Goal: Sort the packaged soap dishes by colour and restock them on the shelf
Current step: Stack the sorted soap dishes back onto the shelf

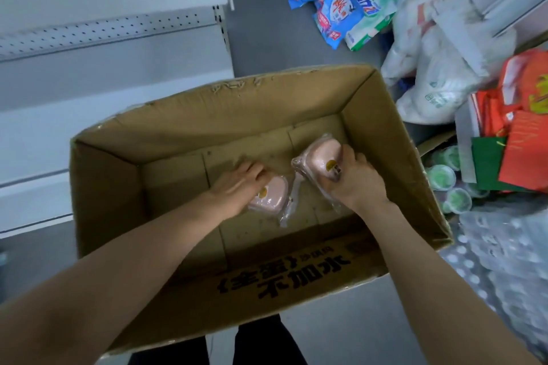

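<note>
Two pink soap dishes in clear plastic wrap lie at the bottom of an open cardboard box (pixel 178 133). My left hand (pixel 237 184) reaches down and grips the far edge of the left pink soap dish (pixel 271 194), which lies flat on the box floor. My right hand (pixel 355 181) holds the right pink soap dish (pixel 318 158), tilted up on its edge, fingers curled round its right side. Both packs carry a small yellow sticker. Nothing else lies in the box.
White metal shelves (pixel 112 24) stand to the left of the box. Blue and green detergent bags (pixel 338 6) lie on the grey floor beyond. White plastic bags (pixel 439 68), red gift bags (pixel 525 133) and wrapped bottles (pixel 504 261) crowd the right side.
</note>
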A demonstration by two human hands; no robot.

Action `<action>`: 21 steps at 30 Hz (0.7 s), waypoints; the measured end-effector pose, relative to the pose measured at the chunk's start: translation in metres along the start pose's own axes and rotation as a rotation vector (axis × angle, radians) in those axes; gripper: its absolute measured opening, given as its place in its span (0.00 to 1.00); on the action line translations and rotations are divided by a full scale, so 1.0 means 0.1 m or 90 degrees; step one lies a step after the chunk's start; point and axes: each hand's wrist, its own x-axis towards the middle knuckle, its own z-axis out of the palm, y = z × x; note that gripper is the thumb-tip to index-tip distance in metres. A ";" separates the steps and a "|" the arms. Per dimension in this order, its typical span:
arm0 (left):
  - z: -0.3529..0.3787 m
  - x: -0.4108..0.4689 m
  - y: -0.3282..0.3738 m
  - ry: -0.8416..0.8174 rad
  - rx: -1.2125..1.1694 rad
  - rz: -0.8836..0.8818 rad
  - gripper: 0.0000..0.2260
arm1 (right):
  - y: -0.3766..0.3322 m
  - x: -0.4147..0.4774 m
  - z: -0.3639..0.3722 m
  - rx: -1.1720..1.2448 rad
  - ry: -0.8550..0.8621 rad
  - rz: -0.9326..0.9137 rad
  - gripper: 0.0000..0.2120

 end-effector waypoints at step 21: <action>0.35 -0.33 0.09 0.113 -0.209 -0.350 0.49 | -0.32 0.26 0.36 -0.175 0.005 -0.082 0.39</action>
